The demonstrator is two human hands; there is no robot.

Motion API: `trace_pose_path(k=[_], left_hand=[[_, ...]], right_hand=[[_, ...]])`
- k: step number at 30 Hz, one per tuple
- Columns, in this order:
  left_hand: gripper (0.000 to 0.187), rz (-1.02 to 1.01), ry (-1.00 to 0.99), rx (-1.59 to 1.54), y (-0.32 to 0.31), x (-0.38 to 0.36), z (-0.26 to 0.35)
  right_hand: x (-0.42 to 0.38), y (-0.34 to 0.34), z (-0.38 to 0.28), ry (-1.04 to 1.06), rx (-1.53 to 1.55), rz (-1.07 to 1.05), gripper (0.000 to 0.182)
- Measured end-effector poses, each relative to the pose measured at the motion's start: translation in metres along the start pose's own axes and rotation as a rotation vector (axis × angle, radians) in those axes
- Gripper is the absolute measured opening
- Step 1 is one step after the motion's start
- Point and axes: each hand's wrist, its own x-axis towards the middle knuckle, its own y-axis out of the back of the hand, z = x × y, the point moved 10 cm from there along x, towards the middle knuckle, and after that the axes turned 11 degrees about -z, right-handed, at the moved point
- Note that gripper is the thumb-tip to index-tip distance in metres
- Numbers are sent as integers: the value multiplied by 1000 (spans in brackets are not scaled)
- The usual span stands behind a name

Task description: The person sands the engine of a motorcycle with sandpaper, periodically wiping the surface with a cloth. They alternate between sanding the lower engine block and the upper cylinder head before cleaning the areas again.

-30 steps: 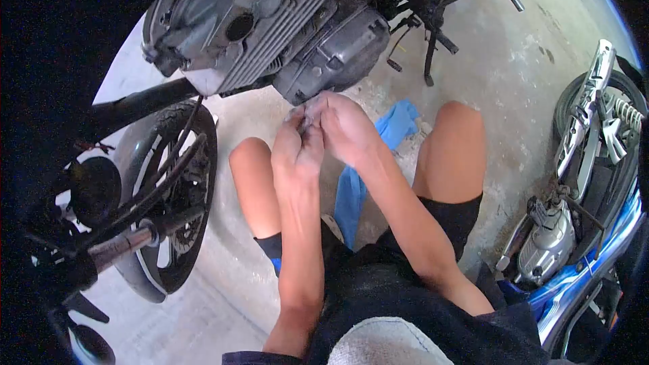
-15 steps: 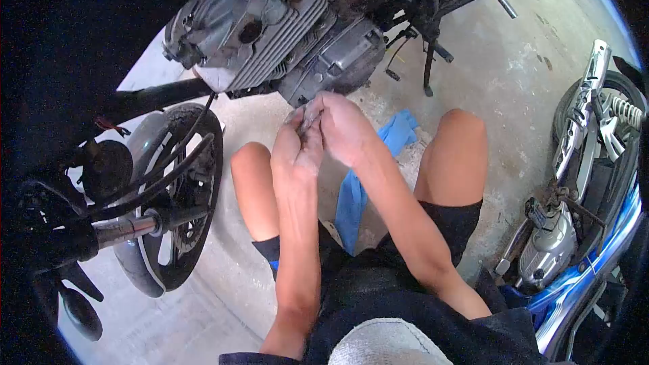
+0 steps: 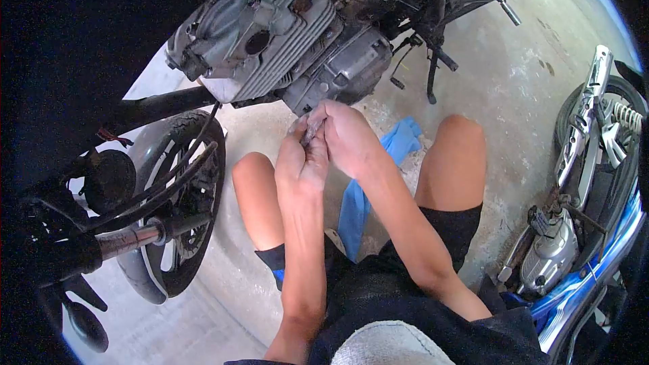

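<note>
A motorcycle engine (image 3: pixel 270 40) with a finned cylinder fills the upper view, above and ahead of the hands. A blue motorcycle (image 3: pixel 602 243) lies along the right edge; a black-tyred wheel (image 3: pixel 182 230) stands at the left. A blue cloth (image 3: pixel 353 209) shows between the knees, partly behind the right forearm. The left hand (image 3: pixel 302 161) and right hand (image 3: pixel 347 140) meet just below the engine, fingers curled together — pinching something small and greyish (image 3: pixel 313 133), too hidden to identify.

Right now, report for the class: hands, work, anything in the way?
Left hand, right hand together, just below engine in view. Anything pinched: hidden by fingers. Blue cloth between knees, partly behind right forearm.
</note>
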Motion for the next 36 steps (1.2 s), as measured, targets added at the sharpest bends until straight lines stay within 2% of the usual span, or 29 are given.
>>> trace_pose_path(k=[4, 6, 11, 13, 14, 16, 17, 18, 20, 22, 24, 25, 26, 27, 28, 29, 31, 33, 34, 36], left_hand=[[15, -144, 39, -86, 7, 9, -10], [17, -68, 0, 43, 13, 9, -6], [20, -175, -10, 267, 58, 26, -9], [22, 29, 58, 0, 20, 10, -14], [22, 32, 64, 2, 29, 19, -15], [22, -120, 129, -32, 58, 43, -25], [20, -322, 257, -117, 62, 47, -34], [20, -338, 264, -116, 35, 33, -37], [19, -35, 21, 73, 23, 19, -21], [19, 9, 5, 142, 71, 31, -23], [18, -183, 91, 11, 68, 48, -37], [16, -264, -8, 646, 57, 50, -22], [14, -228, -153, 1278, 42, 45, -8], [14, -291, -93, 819, 55, 56, -14], [14, -296, -48, 593, 72, 47, -18], [13, -287, -7, 367, 78, 33, -22], [17, -128, 28, 196, 76, 33, -25], [20, -42, 33, 19, 32, 15, -26], [20, -25, 33, 16, 55, 28, -26], [22, -269, 156, -69, 90, 56, -40]], right_hand=[[7, 8, 9, -65, 32, -115, 16], [3, 16, 7, 2, -43, -9, 15], [1, 31, 24, -7, 30, 21, 15], [3, 24, 9, 7, 5, 20, 15], [6, 28, 7, 8, 8, 26, 15], [11, 35, 19, -94, 19, -57, 16], [16, 52, 23, -65, 30, -22, 16], [14, 46, 22, -50, 22, -25, 16], [6, 34, 17, 35, 68, -79, 15], [-2, 42, 22, 24, 88, -11, 15], [7, 47, 22, 35, 4, -62, 16], [-1, 48, 24, 54, 62, -11, 16], [9, 45, 13, 70, 37, -34, 16], [10, 49, 15, 75, 47, -3, 15], [0, 57, 28, 63, 75, 49, 13], [3, 47, 26, 35, 23, -100, 7], [-6, 47, 30, 34, 33, -70, 7], [-12, 32, 20, 63, 96, 2, 7], [-3, 46, 24, 50, 101, 12, 7], [15, 77, 44, -21, 23, -41, 6]])
